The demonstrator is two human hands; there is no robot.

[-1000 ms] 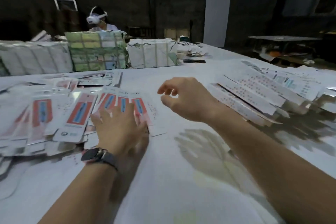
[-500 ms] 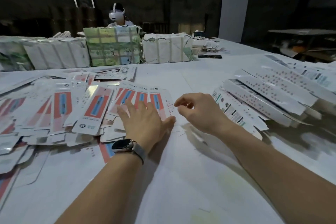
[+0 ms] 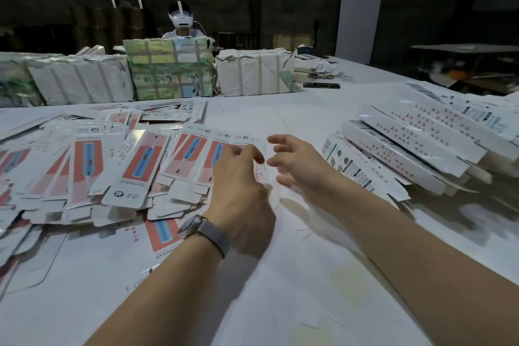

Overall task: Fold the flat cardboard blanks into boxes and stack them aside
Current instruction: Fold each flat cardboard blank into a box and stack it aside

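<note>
Flat cardboard blanks [image 3: 134, 166], white with red and blue print, lie spread in a loose heap over the left half of the white table [image 3: 295, 303]. My left hand [image 3: 241, 191], with a watch on its wrist, rests palm down on the rightmost blank [image 3: 196, 149] of the heap, its fingertips at that blank's right edge. My right hand [image 3: 297, 163] hovers just right of it with fingers spread and curled, holding nothing. Folded long white boxes [image 3: 415, 149] are piled on the right.
Wrapped bundles [image 3: 168, 70] stand in a row across the far side of the table. Behind them sits a person [image 3: 181, 21] wearing a white headset. A dark phone [image 3: 321, 85] lies near the bundles. Another table [image 3: 463, 49] stands at the far right.
My left hand has slid to the right edge of the blank heap. My right hand has come lower and closer to it, fingers spreading. The view has shifted so the heap sits further left.
</note>
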